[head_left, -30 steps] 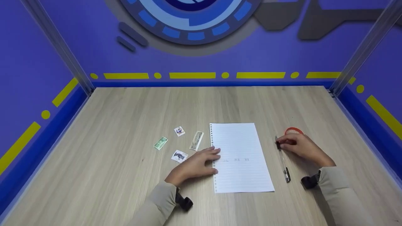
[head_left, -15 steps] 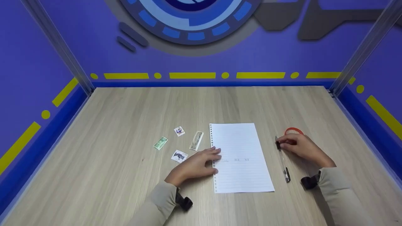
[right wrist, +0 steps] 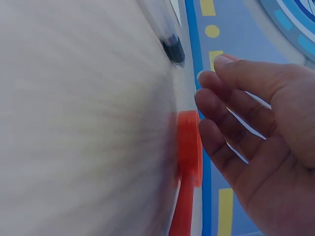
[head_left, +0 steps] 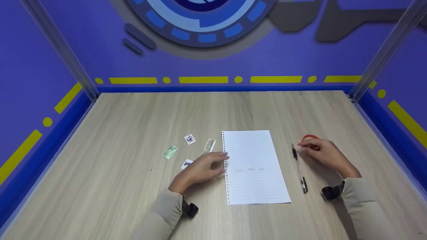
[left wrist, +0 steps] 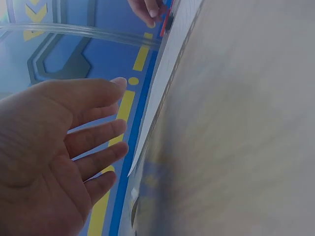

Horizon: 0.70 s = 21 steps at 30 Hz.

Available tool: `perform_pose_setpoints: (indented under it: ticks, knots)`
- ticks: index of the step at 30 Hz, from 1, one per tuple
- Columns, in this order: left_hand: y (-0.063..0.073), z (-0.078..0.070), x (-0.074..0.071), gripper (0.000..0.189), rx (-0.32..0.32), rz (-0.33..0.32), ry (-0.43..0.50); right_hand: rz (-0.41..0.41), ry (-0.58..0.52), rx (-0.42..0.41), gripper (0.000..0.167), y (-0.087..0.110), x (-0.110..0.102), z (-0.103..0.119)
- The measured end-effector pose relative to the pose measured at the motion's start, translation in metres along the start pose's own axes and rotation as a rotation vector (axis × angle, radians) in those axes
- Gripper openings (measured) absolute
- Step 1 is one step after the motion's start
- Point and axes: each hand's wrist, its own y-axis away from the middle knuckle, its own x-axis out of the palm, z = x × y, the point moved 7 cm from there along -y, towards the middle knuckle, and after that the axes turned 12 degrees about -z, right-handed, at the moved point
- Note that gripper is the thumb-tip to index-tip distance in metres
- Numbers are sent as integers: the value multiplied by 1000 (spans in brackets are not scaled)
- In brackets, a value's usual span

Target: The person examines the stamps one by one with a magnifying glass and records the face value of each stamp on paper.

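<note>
A ruled sheet of paper (head_left: 253, 146) with punched holes down its left edge lies on the table, faint writing across its middle. My left hand (head_left: 200, 168) hovers at that edge, fingers loosely bent and holding nothing; the left wrist view shows its palm (left wrist: 44, 152) raised off the table. To the right of the sheet lies a clear pen (head_left: 301, 173) with black ends. My right hand (head_left: 327, 155) is just beside the pen, apart from it and holding nothing. Partly behind that hand is a red magnifying glass (right wrist: 188, 142), its round rim and handle visible in the right wrist view.
Left of the sheet lie several postage stamps: a green one (head_left: 170, 152), a small colourful one (head_left: 189, 139), a long greyish one (head_left: 209, 145) and one partly covered by my left hand (head_left: 186, 163). Blue-purple panels (head_left: 213, 70) wall the table at the back and sides.
My right hand has let go of the pen and drawn back slightly to the right. My left hand has lifted off the sheet's edge and shifted a little left and away from me.
</note>
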Motion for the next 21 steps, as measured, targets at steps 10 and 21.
perform_pose_setpoints:
  ticks: [10, 21]
  knots:
    - [-2, 17, -21, 39, -31, -66, 33, -46, 16, 120, 33, 1, -16, -9]
    - [2, 45, -40, 37, -110, -123, 30, -93, 5, 156, 33, 8, -28, -20]
